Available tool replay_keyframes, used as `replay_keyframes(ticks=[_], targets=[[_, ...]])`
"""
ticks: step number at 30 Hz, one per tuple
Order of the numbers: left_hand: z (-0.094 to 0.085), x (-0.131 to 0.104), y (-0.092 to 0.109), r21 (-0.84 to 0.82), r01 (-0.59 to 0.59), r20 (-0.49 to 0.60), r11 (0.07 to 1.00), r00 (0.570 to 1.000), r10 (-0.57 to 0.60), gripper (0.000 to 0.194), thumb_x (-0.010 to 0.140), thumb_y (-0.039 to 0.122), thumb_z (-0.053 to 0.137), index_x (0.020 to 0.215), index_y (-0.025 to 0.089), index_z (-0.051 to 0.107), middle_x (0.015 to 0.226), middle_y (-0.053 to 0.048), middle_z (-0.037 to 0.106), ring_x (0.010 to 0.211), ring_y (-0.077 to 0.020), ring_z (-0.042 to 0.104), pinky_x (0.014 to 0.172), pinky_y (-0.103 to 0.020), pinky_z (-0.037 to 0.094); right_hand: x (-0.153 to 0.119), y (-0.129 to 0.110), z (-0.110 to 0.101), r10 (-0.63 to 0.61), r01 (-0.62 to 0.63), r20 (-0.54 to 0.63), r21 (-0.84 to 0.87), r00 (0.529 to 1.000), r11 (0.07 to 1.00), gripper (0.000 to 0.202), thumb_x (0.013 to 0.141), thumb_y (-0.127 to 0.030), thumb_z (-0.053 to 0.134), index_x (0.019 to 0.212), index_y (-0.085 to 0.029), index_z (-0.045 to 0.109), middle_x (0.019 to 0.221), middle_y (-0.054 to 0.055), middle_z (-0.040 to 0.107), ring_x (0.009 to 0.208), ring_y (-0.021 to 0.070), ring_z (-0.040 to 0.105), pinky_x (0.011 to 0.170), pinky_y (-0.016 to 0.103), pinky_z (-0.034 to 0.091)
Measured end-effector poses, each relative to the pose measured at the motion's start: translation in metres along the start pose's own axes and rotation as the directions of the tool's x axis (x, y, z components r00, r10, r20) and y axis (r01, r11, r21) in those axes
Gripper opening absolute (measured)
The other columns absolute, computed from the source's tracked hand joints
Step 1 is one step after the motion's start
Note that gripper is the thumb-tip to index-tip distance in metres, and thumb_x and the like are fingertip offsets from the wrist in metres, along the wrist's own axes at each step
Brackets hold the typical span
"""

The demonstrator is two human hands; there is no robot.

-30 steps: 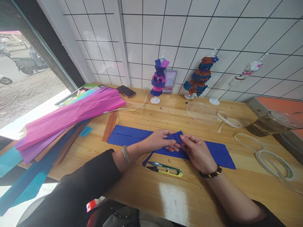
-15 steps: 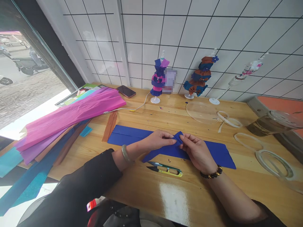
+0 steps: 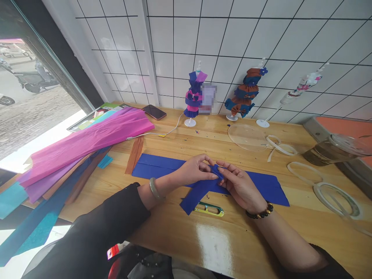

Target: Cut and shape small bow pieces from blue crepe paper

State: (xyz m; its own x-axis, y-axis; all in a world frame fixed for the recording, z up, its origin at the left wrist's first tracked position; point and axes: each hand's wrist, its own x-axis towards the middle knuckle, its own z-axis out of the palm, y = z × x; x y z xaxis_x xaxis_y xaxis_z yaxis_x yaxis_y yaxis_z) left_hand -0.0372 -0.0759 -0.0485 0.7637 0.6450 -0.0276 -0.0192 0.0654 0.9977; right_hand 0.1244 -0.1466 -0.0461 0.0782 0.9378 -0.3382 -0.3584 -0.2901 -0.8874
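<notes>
Between my two hands is a narrow strip of blue crepe paper (image 3: 196,195), gathered into folds at its upper end. My left hand (image 3: 197,169) pinches the folds from the left with thumb and fingers. From the right, my right hand (image 3: 236,182) grips the same bunched end. The strip's loose end hangs down to the left, over part of the yellow and green thread snips (image 3: 209,209) on the table. A wide blue crepe paper sheet (image 3: 267,187) lies flat beneath both hands, its middle hidden by them.
Pink crepe paper (image 3: 95,133) and other coloured sheets are piled at left, near a phone (image 3: 155,112). Along the wall stand a pink-and-blue dressed figure (image 3: 193,95), a brown-and-blue one (image 3: 244,93) and a white one (image 3: 302,89). Tape rolls (image 3: 337,200) lie at right.
The strip's loose end has swung down and now covers the blades of the snips. The held end looks more tightly bunched, and my fingers have drawn closer together.
</notes>
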Motion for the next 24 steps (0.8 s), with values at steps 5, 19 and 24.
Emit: replay_keyframes(ticks=[5,19,24], targets=[[0.000,0.000,-0.002,0.046,-0.057,0.023,0.997,0.998,0.056,0.046,0.066,0.035,0.070,0.103,0.013,0.053,0.057,0.007,0.049,0.050,-0.0041,0.040,0.050,-0.018,0.030,-0.001,0.000,0.002,0.022,-0.019,0.060,-0.047,0.998,0.999,0.036,0.066,-0.032,0.073,0.100,-0.021,0.066,0.077,0.000,0.067,0.048,0.0050,0.049,0.048,0.019,0.042],[0.001,0.002,-0.009,0.038,-0.082,0.013,0.996,0.997,0.082,0.033,0.068,0.034,0.069,0.089,0.011,0.060,0.070,-0.002,0.064,0.062,-0.0086,0.057,0.059,-0.020,0.042,0.001,0.004,-0.003,0.033,-0.030,0.132,-0.022,0.991,0.999,0.034,0.067,-0.033,0.073,0.098,-0.021,0.066,0.070,-0.001,0.065,0.047,0.0057,0.050,0.052,0.022,0.042],[0.000,0.003,-0.011,0.044,-0.077,0.021,0.996,0.997,0.076,0.033,0.068,0.036,0.069,0.088,0.011,0.060,0.072,-0.003,0.064,0.063,-0.0087,0.057,0.059,-0.020,0.042,0.002,0.006,-0.003,0.045,-0.043,0.149,-0.017,0.988,0.999,0.033,0.068,-0.032,0.072,0.098,-0.022,0.066,0.068,-0.001,0.065,0.047,0.0061,0.050,0.053,0.022,0.042]])
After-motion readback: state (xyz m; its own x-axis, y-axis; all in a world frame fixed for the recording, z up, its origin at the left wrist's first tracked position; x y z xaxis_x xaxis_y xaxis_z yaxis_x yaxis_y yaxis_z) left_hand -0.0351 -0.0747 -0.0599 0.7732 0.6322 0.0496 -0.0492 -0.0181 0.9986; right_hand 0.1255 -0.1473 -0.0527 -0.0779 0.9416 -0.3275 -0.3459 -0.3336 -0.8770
